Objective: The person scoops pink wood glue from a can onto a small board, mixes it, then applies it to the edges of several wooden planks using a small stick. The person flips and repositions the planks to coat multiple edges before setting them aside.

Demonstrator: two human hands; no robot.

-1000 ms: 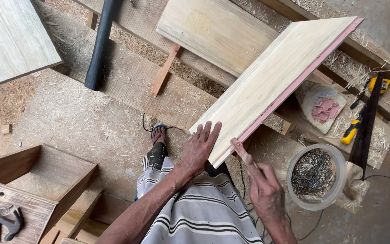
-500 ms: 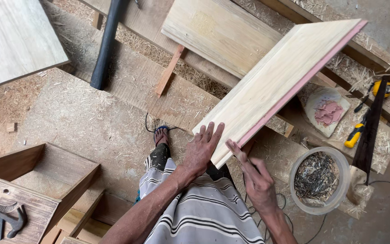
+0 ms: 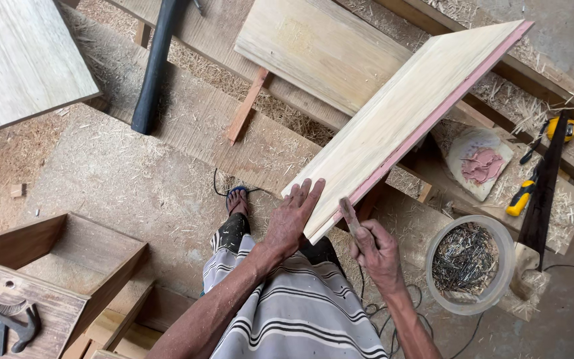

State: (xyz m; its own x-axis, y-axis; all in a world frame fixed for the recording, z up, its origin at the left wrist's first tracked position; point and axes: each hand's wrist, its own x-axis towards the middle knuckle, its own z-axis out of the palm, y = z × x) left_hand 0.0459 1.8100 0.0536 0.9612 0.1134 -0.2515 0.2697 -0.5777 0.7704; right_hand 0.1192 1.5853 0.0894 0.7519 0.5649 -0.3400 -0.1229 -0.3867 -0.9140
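A smooth pale board (image 3: 400,126), pink-edged, is pressed flat by the spread left hand (image 3: 293,216); a thin tool (image 3: 348,213) is pinched in the right hand (image 3: 375,249) beside its edge.

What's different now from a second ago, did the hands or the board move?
Little changed. The right hand lifted slightly, bringing the small spatula-like tool up to the pink-coated edge of the wooden panel. The left hand stayed flat on the panel's near end. The panel, the tub of nails and the hammer kept their places.
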